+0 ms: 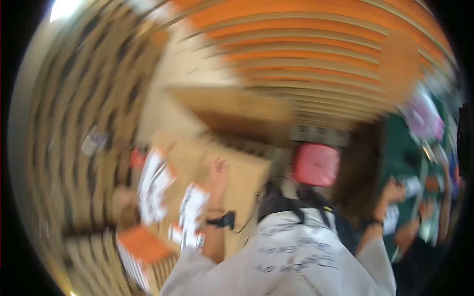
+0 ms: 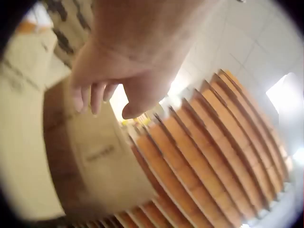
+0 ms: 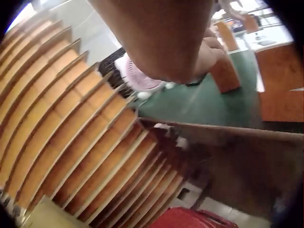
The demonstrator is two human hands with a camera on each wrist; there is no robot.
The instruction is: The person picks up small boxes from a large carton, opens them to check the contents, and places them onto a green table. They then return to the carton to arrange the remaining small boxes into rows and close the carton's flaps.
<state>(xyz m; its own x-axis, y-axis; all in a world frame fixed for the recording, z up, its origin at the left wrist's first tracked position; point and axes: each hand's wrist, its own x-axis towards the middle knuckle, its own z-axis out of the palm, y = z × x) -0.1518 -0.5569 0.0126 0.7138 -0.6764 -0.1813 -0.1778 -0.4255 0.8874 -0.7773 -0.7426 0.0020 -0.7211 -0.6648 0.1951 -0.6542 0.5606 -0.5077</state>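
In the head view my left hand (image 1: 218, 172) is over a tan cardboard box (image 1: 247, 170). The left wrist view shows that hand (image 2: 128, 80) with its fingers hanging loosely bent and nothing in them, above a cardboard flap (image 2: 102, 156). Out to the right, my right hand (image 1: 392, 192) is over a green tabletop (image 1: 395, 148), gripping a small flat piece (image 1: 411, 186) that looks whitish here. From the right wrist, an orange-brown rectangular piece (image 3: 224, 76) shows at the hand's (image 3: 209, 54) fingers, which are partly hidden by the wrist.
White-and-orange packets (image 1: 192, 212) lie on the cardboard near my left forearm. Long rows of orange boards (image 1: 306, 44) stand ahead, with more stacked rows (image 1: 89, 98) at left. A red stool (image 1: 317, 164) stands in front of me. A pink fan (image 1: 423, 116) and another person's arm (image 1: 410, 232) are at right.
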